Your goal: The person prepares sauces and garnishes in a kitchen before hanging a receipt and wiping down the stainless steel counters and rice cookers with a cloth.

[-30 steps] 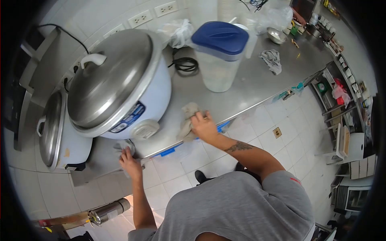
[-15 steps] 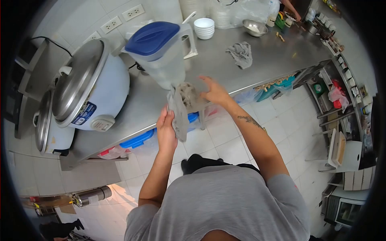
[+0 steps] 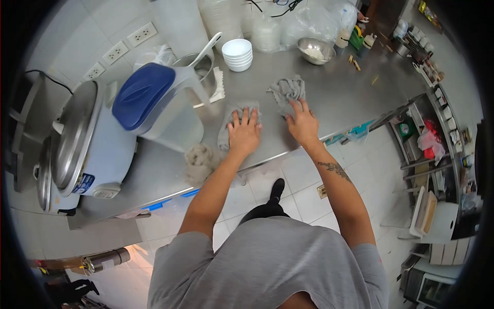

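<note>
Head view. Risks, as judged: the jug (image 3: 159,105) stands just beside the left hand (image 3: 244,135); a wide sweep of that arm could knock it over, since it looks tall and its handle juts toward the rags. The balled rag (image 3: 199,159) sits near the tabletop (image 3: 339,98) edge and could be brushed to the floor. A stack of bowls (image 3: 237,54) and a metal bowl (image 3: 314,50) stand behind the right hand (image 3: 302,123); a long push forward might reach them.

Left hand: fingers spread, palm flat, pressed down on a grey rag (image 3: 231,114) lying on the tabletop just right of the jug. Nothing pinched or gripped.

Right hand: fingers spread and extended, fingertips on the near edge of a crumpled second rag (image 3: 288,90); palm on bare steel. Open, holding nothing closed.

Other items: rice cooker (image 3: 90,141) at left, well apart from both hands; wall outlets (image 3: 128,44) behind.
</note>
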A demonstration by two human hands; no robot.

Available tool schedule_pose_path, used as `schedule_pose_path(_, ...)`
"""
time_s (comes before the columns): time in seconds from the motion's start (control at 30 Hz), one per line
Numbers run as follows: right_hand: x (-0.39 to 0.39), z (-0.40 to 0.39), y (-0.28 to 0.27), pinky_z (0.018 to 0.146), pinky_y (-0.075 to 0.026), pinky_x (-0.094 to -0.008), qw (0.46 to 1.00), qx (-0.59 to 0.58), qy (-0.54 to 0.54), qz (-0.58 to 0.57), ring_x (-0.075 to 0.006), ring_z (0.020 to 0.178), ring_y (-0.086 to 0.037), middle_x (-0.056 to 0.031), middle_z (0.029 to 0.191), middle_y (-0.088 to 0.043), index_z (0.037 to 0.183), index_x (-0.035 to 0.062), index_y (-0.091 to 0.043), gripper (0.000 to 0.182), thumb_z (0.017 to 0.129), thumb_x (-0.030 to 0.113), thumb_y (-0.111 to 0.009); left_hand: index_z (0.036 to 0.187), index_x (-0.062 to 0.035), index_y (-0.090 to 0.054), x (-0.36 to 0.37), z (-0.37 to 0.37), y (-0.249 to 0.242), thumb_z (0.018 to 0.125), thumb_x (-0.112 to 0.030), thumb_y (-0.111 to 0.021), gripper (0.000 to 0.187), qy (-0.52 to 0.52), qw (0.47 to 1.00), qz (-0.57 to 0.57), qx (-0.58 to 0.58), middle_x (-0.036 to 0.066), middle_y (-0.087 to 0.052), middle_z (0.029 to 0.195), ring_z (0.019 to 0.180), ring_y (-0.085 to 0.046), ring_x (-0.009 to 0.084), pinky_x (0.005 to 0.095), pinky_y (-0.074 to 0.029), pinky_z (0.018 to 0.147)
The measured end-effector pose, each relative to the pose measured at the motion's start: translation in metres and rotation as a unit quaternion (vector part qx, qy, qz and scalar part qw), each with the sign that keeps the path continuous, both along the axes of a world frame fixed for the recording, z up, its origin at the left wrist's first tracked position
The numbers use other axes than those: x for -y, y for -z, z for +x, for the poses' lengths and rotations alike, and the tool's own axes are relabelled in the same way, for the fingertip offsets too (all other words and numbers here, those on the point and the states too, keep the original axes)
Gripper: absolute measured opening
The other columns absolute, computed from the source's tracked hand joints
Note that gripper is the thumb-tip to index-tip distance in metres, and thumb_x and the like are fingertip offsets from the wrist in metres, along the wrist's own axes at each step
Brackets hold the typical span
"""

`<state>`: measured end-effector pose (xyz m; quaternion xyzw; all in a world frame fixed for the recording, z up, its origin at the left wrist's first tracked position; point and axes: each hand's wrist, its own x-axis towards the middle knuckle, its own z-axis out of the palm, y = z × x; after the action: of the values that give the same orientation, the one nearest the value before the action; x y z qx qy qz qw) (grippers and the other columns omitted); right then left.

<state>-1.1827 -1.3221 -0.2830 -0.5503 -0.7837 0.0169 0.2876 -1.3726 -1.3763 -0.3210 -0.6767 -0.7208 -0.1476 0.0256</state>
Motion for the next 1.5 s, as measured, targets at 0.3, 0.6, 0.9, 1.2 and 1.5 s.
schedule_pose_path(0.3, -0.136, 0.023, -0.002, 0.097, -0.040, -0.0465, 0.974, 0.185, -0.098, -0.082, -0.0239, 0.099, -0.062, -0.0044, 0.118, -0.059, 0.115, 0.0173, -0.059, 0.041, 0.076, 0.025, -0.067, 0.140, -0.0198, -0.040, -0.168, 0.015, -0.001, 0.095, -0.031, -0.044, 0.046, 0.000, 0.999, 0.008, 0.040, 0.007, -0.035, 0.147, 0.132, -0.029, 0.0365, 0.0521, -0.027, 0.098)
schedule_pose_path(0.6, -0.209, 0.021, -0.062, 0.089, -0.046, -0.0409, 0.971, 0.006, -0.152, -0.187, -0.0316, 0.103, -0.060, -0.0167, 0.114, -0.061, 0.122, 0.0099, -0.058, 0.058, 0.079, 0.048, -0.063, 0.130, -0.0136, -0.050, -0.203, 0.082, -0.004, 0.085, -0.018, -0.054, 0.045, 0.051, 0.996, 0.057, 0.040, 0.007, -0.045, 0.136, 0.122, -0.039, 0.0352, 0.0492, -0.035, 0.089)
schedule_pose_path(0.9, -0.273, -0.133, -0.057, 0.087, -0.048, -0.0541, 0.791, -0.271, -0.168, -0.522, -0.0401, 0.121, -0.047, -0.0274, 0.137, -0.039, 0.138, -0.0018, -0.033, 0.084, 0.078, 0.049, -0.063, 0.129, -0.0089, -0.049, -0.067, 0.107, -0.048, 0.079, -0.016, -0.058, 0.051, -0.213, 0.974, -0.019, 0.068, 0.014, -0.046, 0.132, 0.114, -0.042, 0.0366, 0.0484, -0.037, 0.088)
schedule_pose_path(1.2, -0.307, -0.138, -0.021, 0.077, -0.055, -0.0556, 0.586, -0.393, -0.192, -0.682, -0.0194, 0.035, -0.041, -0.0174, 0.068, -0.052, 0.113, -0.0141, -0.039, 0.041, 0.079, 0.008, -0.044, 0.127, 0.0029, -0.047, -0.156, -0.004, -0.004, 0.078, -0.007, -0.053, 0.050, -0.279, 0.953, 0.117, 0.005, 0.020, -0.047, 0.130, 0.112, -0.043, 0.0411, 0.0483, -0.035, 0.096)
schedule_pose_path(1.5, -0.277, -0.051, -0.015, 0.079, -0.056, -0.0446, 0.521, -0.509, -0.164, -0.666, -0.0315, 0.064, -0.064, -0.0317, 0.101, -0.058, 0.119, -0.0182, -0.036, 0.049, 0.077, 0.006, -0.042, 0.123, 0.0013, -0.050, -0.264, -0.076, -0.021, 0.080, -0.010, -0.056, 0.045, -0.269, 0.931, 0.244, 0.037, 0.017, -0.050, 0.124, 0.106, -0.046, 0.0387, 0.0478, -0.038, 0.090)
